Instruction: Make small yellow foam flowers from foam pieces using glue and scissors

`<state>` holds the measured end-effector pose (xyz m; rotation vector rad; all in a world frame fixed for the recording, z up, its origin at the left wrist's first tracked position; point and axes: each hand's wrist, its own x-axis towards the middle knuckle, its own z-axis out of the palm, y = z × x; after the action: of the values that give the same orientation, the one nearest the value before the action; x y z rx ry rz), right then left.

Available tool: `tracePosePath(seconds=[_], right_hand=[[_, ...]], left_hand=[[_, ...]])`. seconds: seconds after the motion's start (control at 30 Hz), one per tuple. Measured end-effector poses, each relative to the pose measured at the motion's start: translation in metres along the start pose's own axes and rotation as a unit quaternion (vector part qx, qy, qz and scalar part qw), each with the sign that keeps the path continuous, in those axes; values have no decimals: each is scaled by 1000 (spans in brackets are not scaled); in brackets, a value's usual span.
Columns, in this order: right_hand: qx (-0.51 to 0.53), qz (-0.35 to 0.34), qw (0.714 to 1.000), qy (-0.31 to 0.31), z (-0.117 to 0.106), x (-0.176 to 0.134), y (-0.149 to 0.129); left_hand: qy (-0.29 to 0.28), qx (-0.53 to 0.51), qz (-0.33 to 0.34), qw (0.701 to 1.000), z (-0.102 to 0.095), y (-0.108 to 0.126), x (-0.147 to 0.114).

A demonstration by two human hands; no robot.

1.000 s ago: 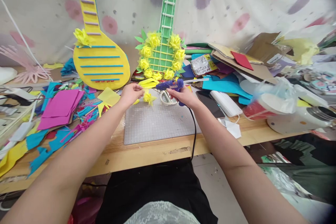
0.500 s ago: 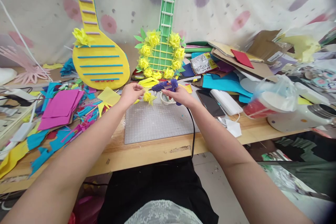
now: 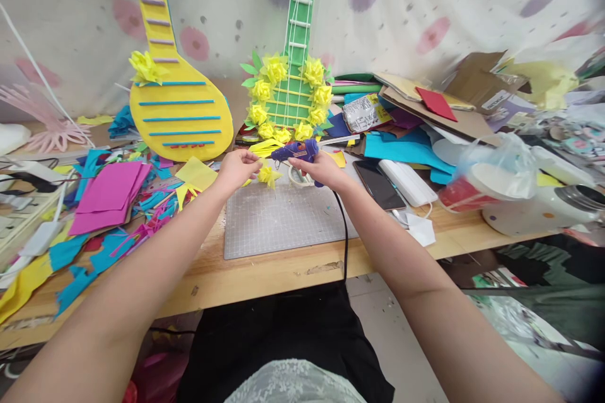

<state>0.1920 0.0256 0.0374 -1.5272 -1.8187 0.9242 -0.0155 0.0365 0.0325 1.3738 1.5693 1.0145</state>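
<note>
My right hand (image 3: pixel 321 169) is wrapped round a purple hot glue gun (image 3: pixel 297 150), whose nozzle points left at my left hand. A black cord runs from it down over the table edge. My left hand (image 3: pixel 240 168) has its thumb and fingers pinched together near the nozzle; what sits between them is too small to make out. Just below those fingertips is a yellow paper flower (image 3: pixel 269 177), over the grey cutting mat (image 3: pixel 283 227). Yellow paper strips (image 3: pixel 265 147) lie behind the nozzle. A white roll (image 3: pixel 299 177) is partly hidden by my right hand.
A yellow paper guitar (image 3: pixel 182 110) and a green one (image 3: pixel 297 85) ringed with yellow flowers lean at the back. Magenta sheets (image 3: pixel 106 195) and coloured scraps lie left. A phone (image 3: pixel 378 184), white power bank (image 3: pixel 407 182), bagged cup (image 3: pixel 477 186) and white bottle (image 3: pixel 534 211) are right.
The glue gun and my right hand have shifted very slightly left and up. My left hand stays almost where it was, still pinched.
</note>
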Motion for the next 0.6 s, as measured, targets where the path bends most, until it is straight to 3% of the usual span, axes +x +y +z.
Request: tracePosePath(seconds=[0.6], right_hand=[[-33,-26,999,-13,2,-1,-7]], left_hand=[[14,-34,-9,999,-2,2,1]])
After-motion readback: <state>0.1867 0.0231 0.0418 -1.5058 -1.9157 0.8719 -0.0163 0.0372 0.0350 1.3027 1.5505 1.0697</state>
